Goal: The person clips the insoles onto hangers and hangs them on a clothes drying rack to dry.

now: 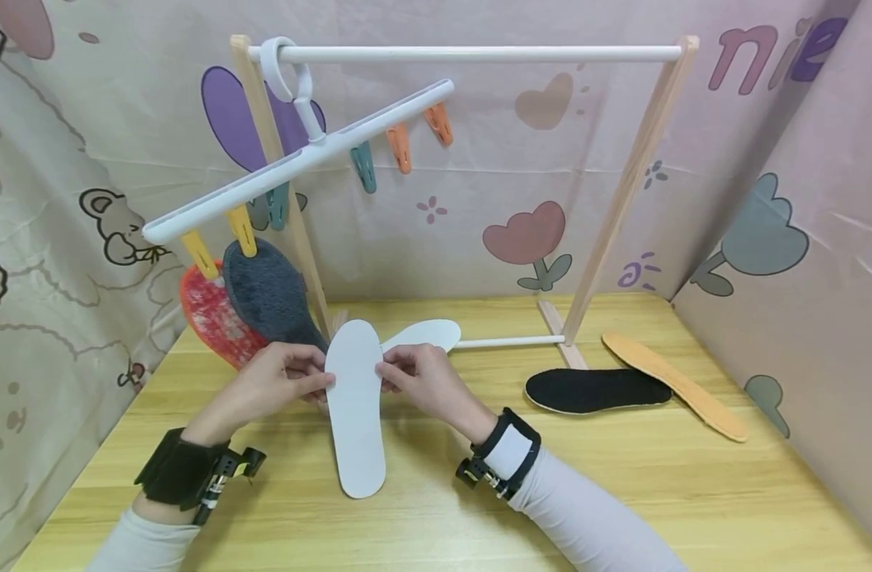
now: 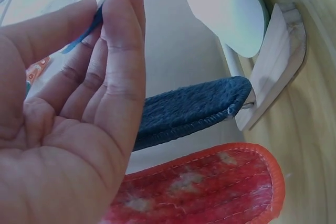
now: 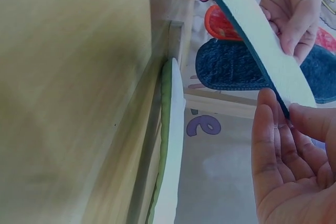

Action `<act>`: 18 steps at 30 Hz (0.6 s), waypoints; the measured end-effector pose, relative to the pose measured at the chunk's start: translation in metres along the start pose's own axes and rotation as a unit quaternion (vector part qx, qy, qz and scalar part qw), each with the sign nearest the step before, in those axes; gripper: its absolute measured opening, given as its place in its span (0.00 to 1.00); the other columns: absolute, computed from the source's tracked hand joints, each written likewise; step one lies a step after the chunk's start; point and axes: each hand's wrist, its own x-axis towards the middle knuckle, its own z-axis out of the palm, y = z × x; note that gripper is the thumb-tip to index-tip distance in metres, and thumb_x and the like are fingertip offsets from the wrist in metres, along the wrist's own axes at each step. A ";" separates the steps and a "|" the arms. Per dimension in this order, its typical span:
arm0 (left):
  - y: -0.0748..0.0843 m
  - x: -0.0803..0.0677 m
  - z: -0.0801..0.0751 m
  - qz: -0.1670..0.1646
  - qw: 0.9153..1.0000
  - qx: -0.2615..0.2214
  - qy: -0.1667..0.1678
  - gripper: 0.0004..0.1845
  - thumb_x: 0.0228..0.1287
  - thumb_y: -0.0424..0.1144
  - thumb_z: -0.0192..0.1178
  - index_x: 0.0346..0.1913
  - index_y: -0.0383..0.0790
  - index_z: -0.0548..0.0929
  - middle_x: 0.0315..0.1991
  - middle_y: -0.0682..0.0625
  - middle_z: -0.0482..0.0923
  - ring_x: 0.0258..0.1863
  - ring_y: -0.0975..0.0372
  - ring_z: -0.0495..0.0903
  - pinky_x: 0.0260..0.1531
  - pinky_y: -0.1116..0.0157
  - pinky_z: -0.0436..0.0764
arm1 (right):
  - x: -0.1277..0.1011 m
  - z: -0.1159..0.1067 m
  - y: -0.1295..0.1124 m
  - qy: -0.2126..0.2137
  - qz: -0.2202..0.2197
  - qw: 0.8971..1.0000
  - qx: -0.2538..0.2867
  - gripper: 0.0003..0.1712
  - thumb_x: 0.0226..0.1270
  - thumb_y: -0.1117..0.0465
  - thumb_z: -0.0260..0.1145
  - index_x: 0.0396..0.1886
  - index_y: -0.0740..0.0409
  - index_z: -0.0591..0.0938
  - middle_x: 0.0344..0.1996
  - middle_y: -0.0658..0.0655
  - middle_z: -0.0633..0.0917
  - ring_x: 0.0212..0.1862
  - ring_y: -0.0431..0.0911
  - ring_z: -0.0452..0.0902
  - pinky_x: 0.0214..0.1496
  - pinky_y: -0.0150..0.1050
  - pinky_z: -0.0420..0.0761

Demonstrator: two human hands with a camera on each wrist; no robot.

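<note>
A white insole (image 1: 355, 405) is held above the wooden table, toe end up. My left hand (image 1: 281, 381) pinches its left edge and my right hand (image 1: 416, 376) pinches its right edge. The right wrist view shows the insole (image 3: 262, 40) edge-on between both hands; its underside looks dark. A second white insole (image 1: 423, 334) lies flat on the table behind my hands. A dark grey fleece insole (image 1: 267, 294) and a red one (image 1: 214, 318) hang from yellow clips on the white hanger (image 1: 300, 151).
The hanger hooks over the white rail of a wooden rack (image 1: 636, 167); teal and orange clips on it hang free. A black insole (image 1: 596, 389) and a tan one (image 1: 675, 385) lie on the table (image 1: 622, 492) at the right. Patterned cloth walls surround the table.
</note>
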 end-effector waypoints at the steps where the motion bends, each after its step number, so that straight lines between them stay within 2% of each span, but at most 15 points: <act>1: 0.000 0.000 0.000 0.001 1.000 -0.003 -0.001 0.08 0.72 0.36 0.71 0.45 0.33 0.87 0.34 0.44 0.90 0.35 0.50 0.92 0.37 0.58 0.92 | 0.000 0.000 0.000 0.000 0.000 1.000 -0.001 0.09 0.81 0.62 0.67 0.43 0.62 0.90 0.34 0.60 0.93 0.38 0.58 0.92 0.39 0.29 0.87; 7: 0.003 -0.002 -0.003 0.003 1.000 -0.006 0.001 0.08 0.72 0.35 0.71 0.44 0.32 0.87 0.34 0.44 0.90 0.35 0.49 0.92 0.37 0.58 0.92 | 0.003 0.000 -0.002 -0.002 0.001 1.000 0.006 0.10 0.80 0.61 0.68 0.44 0.63 0.91 0.35 0.63 0.93 0.39 0.60 0.92 0.38 0.27 0.85; 12: 0.005 -0.004 -0.006 0.009 1.000 0.003 0.011 0.07 0.72 0.35 0.71 0.43 0.33 0.88 0.33 0.45 0.90 0.33 0.53 0.92 0.36 0.59 0.92 | 0.006 0.001 -0.004 -0.002 0.005 1.000 0.019 0.09 0.79 0.61 0.68 0.45 0.63 0.91 0.36 0.64 0.93 0.40 0.61 0.92 0.42 0.38 0.90; 16: 0.007 -0.005 -0.009 0.017 0.999 0.017 0.028 0.07 0.72 0.36 0.71 0.43 0.34 0.88 0.33 0.46 0.90 0.31 0.60 0.91 0.35 0.63 0.91 | 0.011 0.001 -0.008 0.002 0.000 1.000 0.020 0.09 0.79 0.61 0.69 0.45 0.63 0.90 0.36 0.62 0.93 0.36 0.50 0.92 0.45 0.45 0.92; 18: 0.007 -0.005 -0.011 0.021 0.999 0.023 0.038 0.07 0.72 0.36 0.71 0.43 0.33 0.88 0.32 0.46 0.90 0.30 0.62 0.90 0.35 0.65 0.90 | 0.014 0.000 -0.010 0.004 -0.004 1.000 0.014 0.09 0.79 0.61 0.69 0.45 0.63 0.90 0.35 0.60 0.93 0.34 0.43 0.90 0.44 0.42 0.92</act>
